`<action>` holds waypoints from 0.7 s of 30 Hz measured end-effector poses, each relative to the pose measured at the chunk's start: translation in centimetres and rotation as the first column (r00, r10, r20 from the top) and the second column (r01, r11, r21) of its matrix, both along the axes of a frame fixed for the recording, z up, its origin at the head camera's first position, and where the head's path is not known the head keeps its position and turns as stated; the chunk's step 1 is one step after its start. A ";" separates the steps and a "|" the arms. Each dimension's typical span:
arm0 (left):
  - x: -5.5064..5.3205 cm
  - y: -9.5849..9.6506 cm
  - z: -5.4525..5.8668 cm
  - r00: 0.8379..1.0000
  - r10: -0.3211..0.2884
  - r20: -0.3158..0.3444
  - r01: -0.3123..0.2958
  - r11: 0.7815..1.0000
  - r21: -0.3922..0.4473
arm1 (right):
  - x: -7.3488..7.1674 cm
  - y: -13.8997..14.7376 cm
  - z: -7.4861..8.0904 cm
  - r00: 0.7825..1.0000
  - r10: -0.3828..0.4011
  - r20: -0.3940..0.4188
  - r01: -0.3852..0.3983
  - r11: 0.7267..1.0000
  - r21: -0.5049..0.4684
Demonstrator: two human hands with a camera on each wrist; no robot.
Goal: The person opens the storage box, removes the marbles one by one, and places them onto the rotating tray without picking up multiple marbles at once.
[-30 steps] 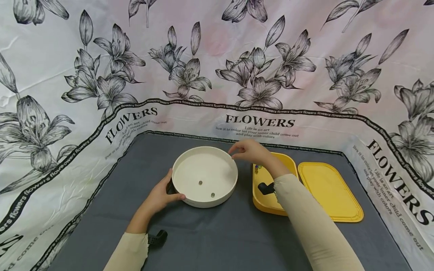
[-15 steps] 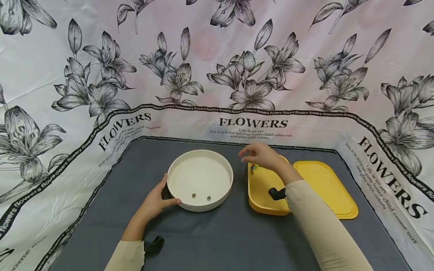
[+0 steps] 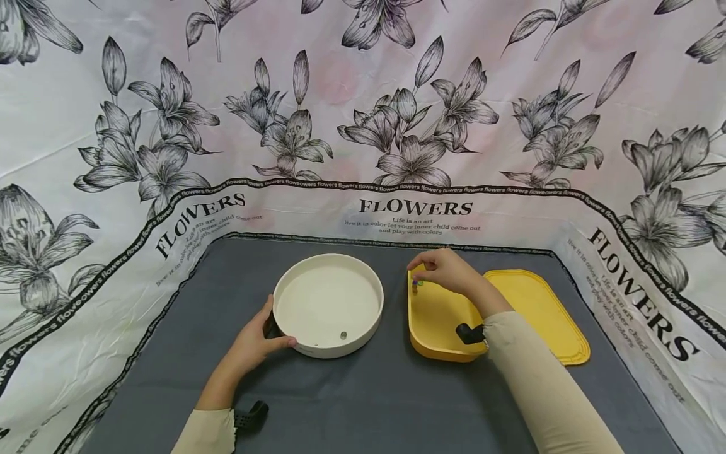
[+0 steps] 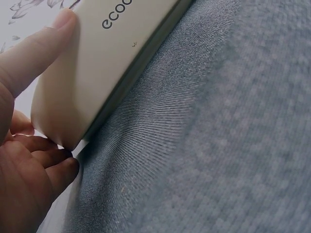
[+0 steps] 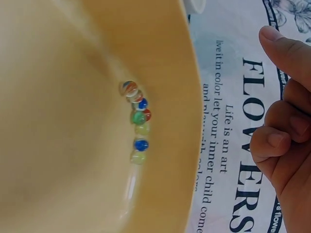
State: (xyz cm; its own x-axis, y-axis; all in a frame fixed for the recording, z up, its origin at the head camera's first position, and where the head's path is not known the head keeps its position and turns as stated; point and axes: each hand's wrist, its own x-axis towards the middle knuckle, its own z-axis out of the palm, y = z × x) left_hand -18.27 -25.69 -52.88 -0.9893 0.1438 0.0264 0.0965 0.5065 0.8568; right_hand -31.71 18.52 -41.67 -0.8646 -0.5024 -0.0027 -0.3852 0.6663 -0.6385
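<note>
The round cream dish (image 3: 326, 299) is gripped at its left rim by the left hand (image 3: 249, 343), fingers curled round the base, towards the far edge of the grey table (image 3: 340, 403). Over the far-left corner of the yellow tub (image 3: 442, 318), the right hand (image 3: 450, 272) is held loosely curled, thumb apart, seemingly unloaded. Lettering (image 4: 115, 15) is shown only from the left wrist; coloured marbles (image 5: 139, 118), clearly only from the right.

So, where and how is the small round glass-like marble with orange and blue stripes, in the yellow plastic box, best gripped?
Probably by opposite sides, pinched from above by the right hand. The striped marble is round and ends the row of marbles, so one side seems free; the raised wall of the yellow box hinders a low approach.
</note>
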 end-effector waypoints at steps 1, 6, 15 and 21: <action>0.0 0.0 0.0 1.000 0.000 -0.002 0.000 1.000 -0.001 | 0.1 0.0 -0.2 1.000 0.006 -0.002 -0.006 1.000 0.002; 0.2 -0.1 0.0 1.000 -0.004 0.006 0.004 1.000 0.001 | 0.3 0.3 -0.8 1.000 0.009 -0.008 -0.008 1.000 0.010; 0.1 0.0 0.2 1.000 -0.007 0.005 0.007 1.000 -0.012 | 0.4 1.4 -1.4 1.000 -0.019 -0.004 0.019 1.000 0.011; 0.1 0.0 0.2 1.000 -0.007 0.011 0.007 1.000 -0.004 | -0.2 1.8 -2.0 0.999 -0.027 0.030 0.025 0.998 0.060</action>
State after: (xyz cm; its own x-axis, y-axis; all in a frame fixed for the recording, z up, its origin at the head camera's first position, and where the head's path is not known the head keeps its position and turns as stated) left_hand -18.20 -25.73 -52.73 -0.9885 0.1506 0.0146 0.0903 0.5096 0.8556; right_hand -31.92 20.29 -43.70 -0.8765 -0.4778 -0.0584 -0.3481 0.7129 -0.6088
